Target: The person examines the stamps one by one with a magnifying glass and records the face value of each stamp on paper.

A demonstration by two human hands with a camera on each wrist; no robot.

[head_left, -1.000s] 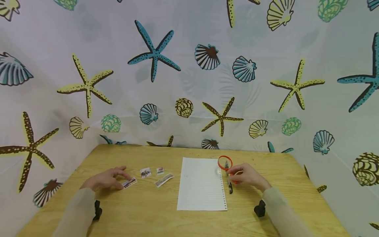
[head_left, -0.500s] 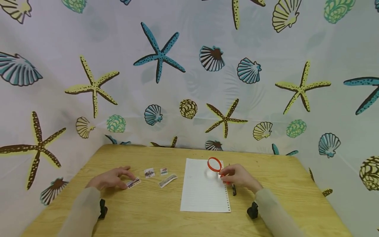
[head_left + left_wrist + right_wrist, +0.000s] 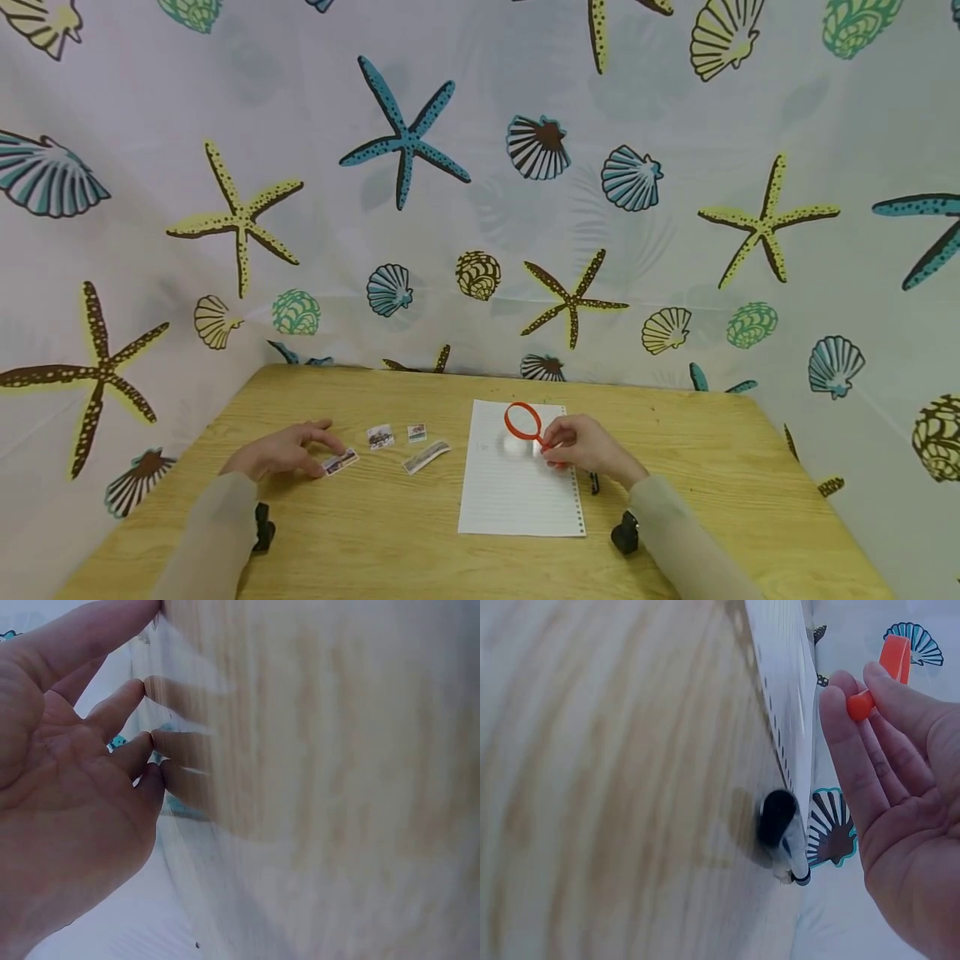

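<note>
Printed cloth (image 3: 450,217), scattered with starfish and shells, walls in a wood-grained desk (image 3: 375,525); on it lies a lined sheet of paper (image 3: 517,492), punched along its right edge. Over that edge, the grip of the right hand (image 3: 588,446) is narrow, thumb and fingers pinching the handle of a red magnifying glass (image 3: 536,437); its ring stands tilted above the upper part of the sheet, a bright patch of light below it.

For handling the glass well, I would judge a light, firm pinch near the ring best; the wrist should stay loose, the lens be levelled before anyone looks through it, and the rim be kept clear of the paper.

Just under the right hand, beside the sheet's holed edge, a pen (image 3: 781,825) lies partly hidden from the head view; a low wrist could probably knock it, so some clearance helps.

Well left of the sheet, the left hand's (image 3: 281,450) grip is wide, fingertips down by a picture slip (image 3: 341,462); whether they press it I cannot tell; between that slip and the sheet lie two small pictures (image 3: 380,436) and a longer strip (image 3: 427,457).
</note>
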